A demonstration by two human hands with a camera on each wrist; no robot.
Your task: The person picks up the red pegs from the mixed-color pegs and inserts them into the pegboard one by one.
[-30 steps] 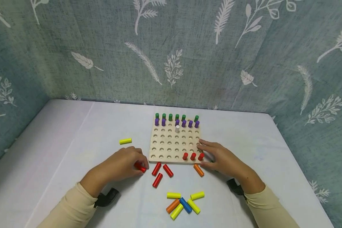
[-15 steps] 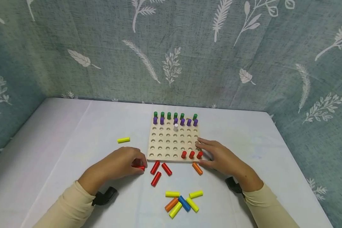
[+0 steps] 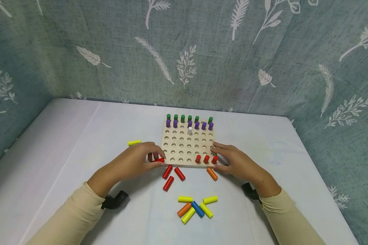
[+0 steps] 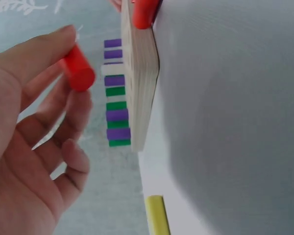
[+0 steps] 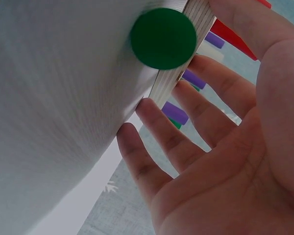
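My left hand (image 3: 138, 160) pinches a red peg (image 4: 81, 71) between thumb and fingers at the front left corner of a wooden pegboard (image 3: 177, 148). In the left wrist view the peg is tilted and above the board's surface. Fingers of my right hand (image 3: 239, 163) rest along the board's right edge, spread and holding nothing. Three red pegs (image 3: 206, 159) stand in the front row at the right. Green pegs (image 3: 182, 118) and purple pegs (image 3: 197, 125) fill most of the two back rows, with one white peg (image 3: 189, 130) ahead of them.
Loose red pegs (image 3: 168, 183) and an orange peg (image 3: 212, 174) lie before the board. Nearer is a cluster of yellow pegs (image 3: 188, 215), an orange one and a blue peg (image 3: 197, 209). Another yellow peg (image 3: 134, 143) lies left; a green peg (image 5: 162, 38) lies beside the right hand.
My left hand has carried the red peg from the table left of the board up and rightward to the board's front left corner. The right hand keeps its place at the edge.
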